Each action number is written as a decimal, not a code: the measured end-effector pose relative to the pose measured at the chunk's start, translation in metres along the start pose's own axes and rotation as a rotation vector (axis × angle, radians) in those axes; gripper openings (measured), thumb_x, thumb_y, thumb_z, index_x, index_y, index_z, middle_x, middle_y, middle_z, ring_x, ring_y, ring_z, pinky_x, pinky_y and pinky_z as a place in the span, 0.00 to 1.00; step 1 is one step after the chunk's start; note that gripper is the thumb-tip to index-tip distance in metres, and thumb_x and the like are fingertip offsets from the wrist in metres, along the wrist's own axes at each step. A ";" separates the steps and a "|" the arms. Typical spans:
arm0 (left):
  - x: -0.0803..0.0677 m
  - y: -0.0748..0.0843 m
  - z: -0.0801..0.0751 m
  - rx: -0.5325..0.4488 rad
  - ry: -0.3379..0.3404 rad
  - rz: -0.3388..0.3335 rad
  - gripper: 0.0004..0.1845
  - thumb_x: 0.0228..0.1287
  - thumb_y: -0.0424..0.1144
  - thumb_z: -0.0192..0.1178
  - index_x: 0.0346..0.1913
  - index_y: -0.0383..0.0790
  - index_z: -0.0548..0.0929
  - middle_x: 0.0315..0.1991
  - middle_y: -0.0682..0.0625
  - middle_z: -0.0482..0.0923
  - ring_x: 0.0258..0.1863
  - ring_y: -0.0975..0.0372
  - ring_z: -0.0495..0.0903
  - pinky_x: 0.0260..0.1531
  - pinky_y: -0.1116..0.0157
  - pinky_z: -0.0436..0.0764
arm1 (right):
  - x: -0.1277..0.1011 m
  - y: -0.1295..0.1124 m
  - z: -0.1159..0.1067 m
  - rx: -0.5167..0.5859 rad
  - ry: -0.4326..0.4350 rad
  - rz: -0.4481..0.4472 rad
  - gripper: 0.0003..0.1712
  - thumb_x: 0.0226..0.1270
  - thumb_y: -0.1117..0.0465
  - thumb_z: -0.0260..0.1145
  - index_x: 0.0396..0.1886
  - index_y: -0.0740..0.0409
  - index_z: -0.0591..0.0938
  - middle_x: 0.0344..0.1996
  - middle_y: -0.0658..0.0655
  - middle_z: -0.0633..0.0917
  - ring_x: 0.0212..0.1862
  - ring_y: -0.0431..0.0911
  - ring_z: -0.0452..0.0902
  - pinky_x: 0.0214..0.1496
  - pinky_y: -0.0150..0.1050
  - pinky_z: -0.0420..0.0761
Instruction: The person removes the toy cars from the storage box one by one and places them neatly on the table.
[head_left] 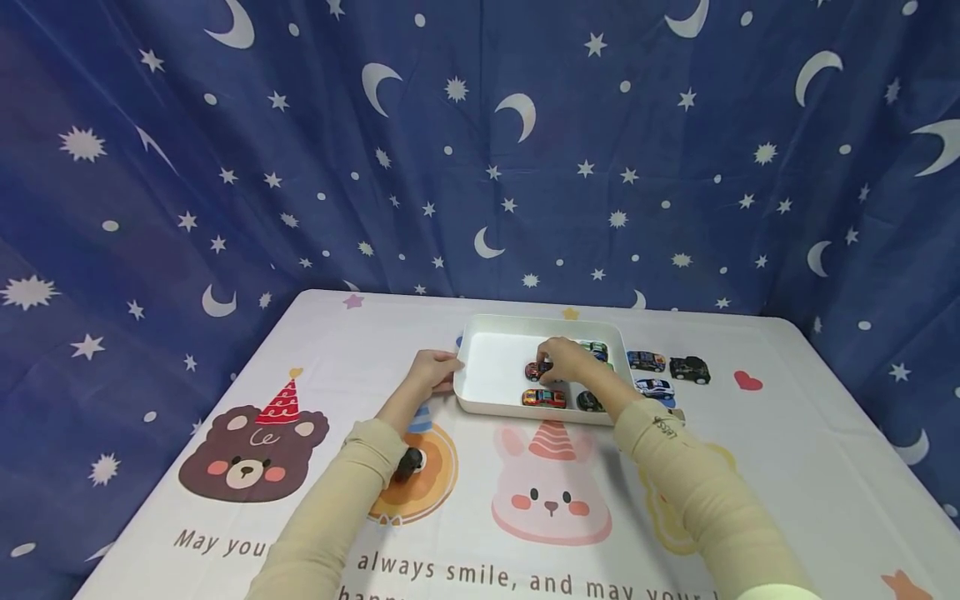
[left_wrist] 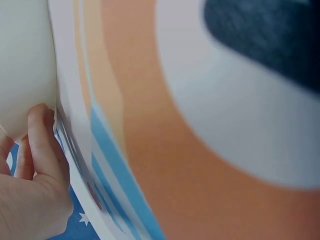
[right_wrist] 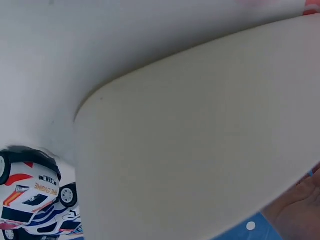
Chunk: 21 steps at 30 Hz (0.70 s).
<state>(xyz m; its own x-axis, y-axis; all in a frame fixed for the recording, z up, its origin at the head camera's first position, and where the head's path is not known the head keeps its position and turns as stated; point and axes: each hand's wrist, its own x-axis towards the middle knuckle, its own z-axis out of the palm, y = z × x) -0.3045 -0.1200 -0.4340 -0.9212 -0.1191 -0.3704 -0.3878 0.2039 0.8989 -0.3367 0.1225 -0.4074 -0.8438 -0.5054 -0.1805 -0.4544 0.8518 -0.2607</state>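
Note:
A shallow white tray (head_left: pixel 491 407) lies on the table with several small toy cars in its right half. My left hand (head_left: pixel 433 372) grips the tray's left side at the rim; in the left wrist view its bent fingers (left_wrist: pixel 42 142) meet the outer wall. Reaching into the tray, my right hand (head_left: pixel 567 362) pinches a dark red toy car (head_left: pixel 534 372), partly hidden by the fingers. Nearest to it are an orange-red car (head_left: pixel 543 398), a dark car (head_left: pixel 588 402) and a green-and-white car (head_left: pixel 596 349). In the right wrist view the tray wall (right_wrist: pixel 200 130) hides most of that hand.
Just right of the tray stand a blue car (head_left: pixel 647 360), a black car (head_left: pixel 689 369) and a blue-and-white car (head_left: pixel 655 388). A white racing car (right_wrist: pixel 32 192) shows close by the tray's corner. Behind the printed tablecloth (head_left: pixel 817 467) hangs a dark blue curtain (head_left: pixel 555 208).

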 end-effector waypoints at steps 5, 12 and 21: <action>0.002 0.000 0.000 -0.003 0.005 -0.002 0.19 0.60 0.33 0.60 0.55 0.33 0.78 0.44 0.40 0.83 0.23 0.69 0.78 0.25 0.74 0.84 | -0.001 0.003 0.000 0.017 0.018 0.008 0.18 0.57 0.60 0.71 0.45 0.63 0.80 0.50 0.62 0.81 0.53 0.55 0.76 0.56 0.48 0.78; 0.000 -0.002 0.002 0.012 0.003 0.000 0.18 0.61 0.33 0.59 0.54 0.33 0.78 0.46 0.40 0.82 0.24 0.68 0.78 0.26 0.73 0.84 | -0.004 0.004 0.000 0.028 0.075 0.013 0.18 0.56 0.60 0.71 0.44 0.63 0.80 0.45 0.61 0.83 0.49 0.54 0.77 0.54 0.48 0.79; 0.001 -0.001 0.000 0.006 -0.003 0.002 0.19 0.61 0.33 0.59 0.54 0.32 0.78 0.36 0.45 0.82 0.21 0.69 0.77 0.24 0.74 0.83 | -0.010 0.009 -0.002 0.066 0.168 -0.064 0.18 0.54 0.61 0.72 0.44 0.63 0.82 0.43 0.61 0.85 0.48 0.54 0.79 0.54 0.48 0.79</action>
<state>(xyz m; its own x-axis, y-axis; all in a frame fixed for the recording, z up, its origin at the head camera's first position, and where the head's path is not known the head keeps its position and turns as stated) -0.3053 -0.1200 -0.4359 -0.9220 -0.1158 -0.3696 -0.3864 0.2099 0.8981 -0.3330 0.1360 -0.4057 -0.8520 -0.5236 -0.0019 -0.4939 0.8049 -0.3290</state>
